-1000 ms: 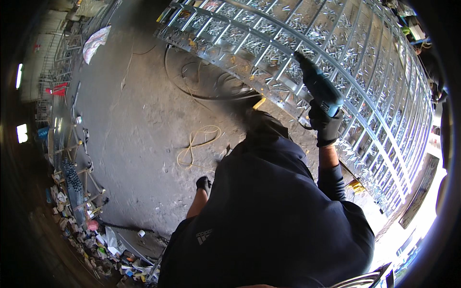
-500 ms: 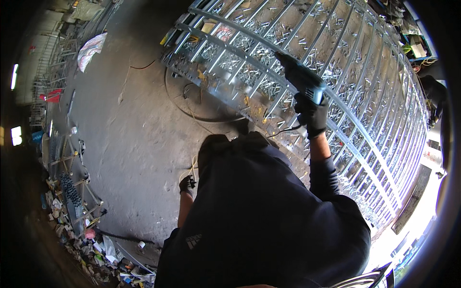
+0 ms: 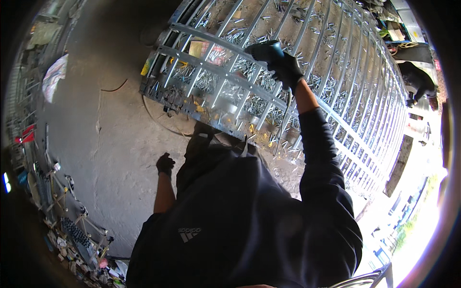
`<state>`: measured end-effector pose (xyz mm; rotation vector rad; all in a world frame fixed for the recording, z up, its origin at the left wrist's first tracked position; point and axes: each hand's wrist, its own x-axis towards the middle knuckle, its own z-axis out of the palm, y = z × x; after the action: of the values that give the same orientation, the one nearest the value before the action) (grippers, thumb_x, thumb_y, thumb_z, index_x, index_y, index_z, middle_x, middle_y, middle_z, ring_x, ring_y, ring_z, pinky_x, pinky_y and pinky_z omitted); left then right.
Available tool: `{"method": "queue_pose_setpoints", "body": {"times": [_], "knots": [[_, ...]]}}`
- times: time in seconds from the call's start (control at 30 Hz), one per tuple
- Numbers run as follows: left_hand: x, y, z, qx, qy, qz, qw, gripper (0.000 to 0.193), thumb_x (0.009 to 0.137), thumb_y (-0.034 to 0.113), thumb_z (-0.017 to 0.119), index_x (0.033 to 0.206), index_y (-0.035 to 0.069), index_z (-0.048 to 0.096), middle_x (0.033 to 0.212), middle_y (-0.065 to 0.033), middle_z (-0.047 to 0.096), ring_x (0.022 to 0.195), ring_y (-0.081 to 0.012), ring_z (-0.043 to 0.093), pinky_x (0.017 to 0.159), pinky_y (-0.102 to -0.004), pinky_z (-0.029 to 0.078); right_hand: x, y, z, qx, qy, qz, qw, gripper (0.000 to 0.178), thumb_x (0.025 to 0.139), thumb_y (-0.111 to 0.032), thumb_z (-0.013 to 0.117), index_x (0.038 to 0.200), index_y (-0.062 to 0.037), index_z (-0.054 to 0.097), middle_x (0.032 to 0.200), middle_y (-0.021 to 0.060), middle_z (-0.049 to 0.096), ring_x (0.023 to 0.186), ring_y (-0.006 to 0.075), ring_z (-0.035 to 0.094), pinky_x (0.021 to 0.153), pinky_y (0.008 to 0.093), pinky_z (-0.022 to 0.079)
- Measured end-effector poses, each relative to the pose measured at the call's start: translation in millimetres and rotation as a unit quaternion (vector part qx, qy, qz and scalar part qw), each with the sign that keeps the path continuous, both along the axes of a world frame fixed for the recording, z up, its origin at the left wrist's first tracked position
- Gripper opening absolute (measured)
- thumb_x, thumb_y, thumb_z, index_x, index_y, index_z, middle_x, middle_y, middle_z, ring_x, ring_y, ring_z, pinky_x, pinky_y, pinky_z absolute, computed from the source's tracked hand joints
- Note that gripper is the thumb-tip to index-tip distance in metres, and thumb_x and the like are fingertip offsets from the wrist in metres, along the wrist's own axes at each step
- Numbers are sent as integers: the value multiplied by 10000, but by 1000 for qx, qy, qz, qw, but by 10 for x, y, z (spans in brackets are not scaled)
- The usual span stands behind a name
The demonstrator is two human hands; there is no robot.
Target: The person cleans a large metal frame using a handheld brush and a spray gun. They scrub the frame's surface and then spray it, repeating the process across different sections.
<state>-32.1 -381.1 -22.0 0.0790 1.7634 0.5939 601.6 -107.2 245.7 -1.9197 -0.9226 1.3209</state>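
My right hand (image 3: pixel 286 71), in a dark glove, is closed around the grip of a dark teal power drill (image 3: pixel 267 50). The drill points left, over the near rails of a galvanized metal frame (image 3: pixel 225 72) with many parallel crossbars. Its cord (image 3: pixel 286 113) hangs below my hand. Beneath the bars lie loose shiny screw-like metal pieces (image 3: pixel 235 36), too small to name surely. My left hand (image 3: pixel 165 164), also gloved, hangs low at my left side over the floor, away from the frame. Its fingers blend into a dark shape.
A dark-clothed person (image 3: pixel 418 81) bends beyond the frame's far right end. A hose (image 3: pixel 158 117) curves over the floor by the frame's near left corner. Racks and metal stands (image 3: pixel 65 192) line the left side, with scattered litter (image 3: pixel 79 259) at lower left.
My right hand has moved the drill left and farther along the frame, and the drill has turned to point left. My left hand has shifted left and forward. The view has turned somewhat.
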Motion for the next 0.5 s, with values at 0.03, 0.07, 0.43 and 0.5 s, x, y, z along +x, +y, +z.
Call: {"method": "queue_pose_setpoints", "body": {"times": [0.03,0.07,0.43,0.5], "knots": [[-58,324,27,45,-2,-55,997,283,1008,248,529,1167,61,670,639,-61,571,501,-202,560,435,-335,414,-82,168,-82,-12,-25,5,1000,291,864,-101,714,1141,-38,649,770,49,695,506,135,620,447,276,523],[-112,605,82,18,23,-77,997,287,1002,263,542,1160,60,670,654,-66,597,518,-202,591,442,-327,428,-150,283,-159,-27,-48,9,998,290,865,-102,714,1141,-40,648,769,49,695,506,136,622,447,277,524],[-76,2523,585,140,-40,-188,971,218,998,304,612,1071,111,683,703,-13,634,605,-146,658,523,-275,497,-406,723,-246,-70,-25,-42,996,191,899,-115,708,1071,-57,649,749,15,646,516,99,548,432,262,453],[13,2690,608,136,-48,-162,976,233,1016,343,597,1037,124,674,687,1,610,574,-133,634,507,-270,486,-461,769,-209,-85,14,-80,993,183,902,-112,702,1070,-61,650,750,14,647,521,102,553,434,264,455]]}}
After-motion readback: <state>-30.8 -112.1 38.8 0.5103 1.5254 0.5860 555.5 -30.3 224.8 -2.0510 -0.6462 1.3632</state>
